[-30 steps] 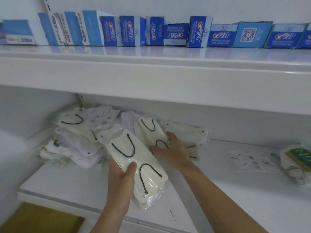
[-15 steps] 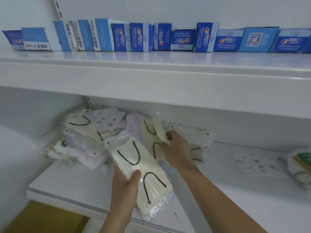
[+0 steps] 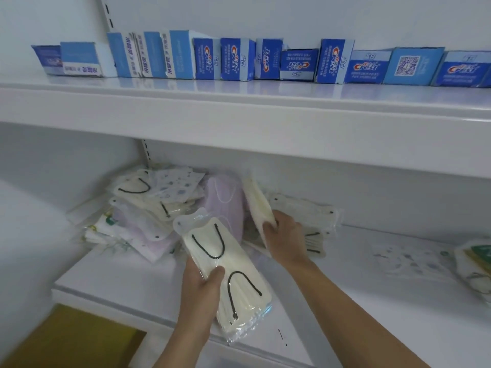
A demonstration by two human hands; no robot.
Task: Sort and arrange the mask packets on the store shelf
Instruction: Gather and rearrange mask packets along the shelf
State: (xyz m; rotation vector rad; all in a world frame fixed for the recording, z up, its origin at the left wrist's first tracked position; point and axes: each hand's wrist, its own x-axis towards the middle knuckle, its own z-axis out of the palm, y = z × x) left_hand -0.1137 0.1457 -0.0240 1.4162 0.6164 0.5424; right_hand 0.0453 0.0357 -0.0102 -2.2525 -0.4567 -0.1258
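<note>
Left hand (image 3: pixel 202 285) grips a cream mask packet (image 3: pixel 225 272); right hand (image 3: pixel 285 236) pinches another packet (image 3: pixel 256 205) upright beside the jumbled pile (image 3: pixel 148 208) on the white shelf (image 3: pixel 372 301), toothpaste boxes (image 3: pixel 236 61) above.

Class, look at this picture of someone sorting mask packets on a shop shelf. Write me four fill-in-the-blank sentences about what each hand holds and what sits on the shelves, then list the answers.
1. The left hand grips a cream mask packet with ____ ear loops.
2. The right hand lifts a second cream packet from the ____.
3. The upper shelf carries a row of ____ toothpaste boxes.
4. Behind the held packet lies a pale ____ mask packet.

Answers: black; pile; blue; purple
</note>
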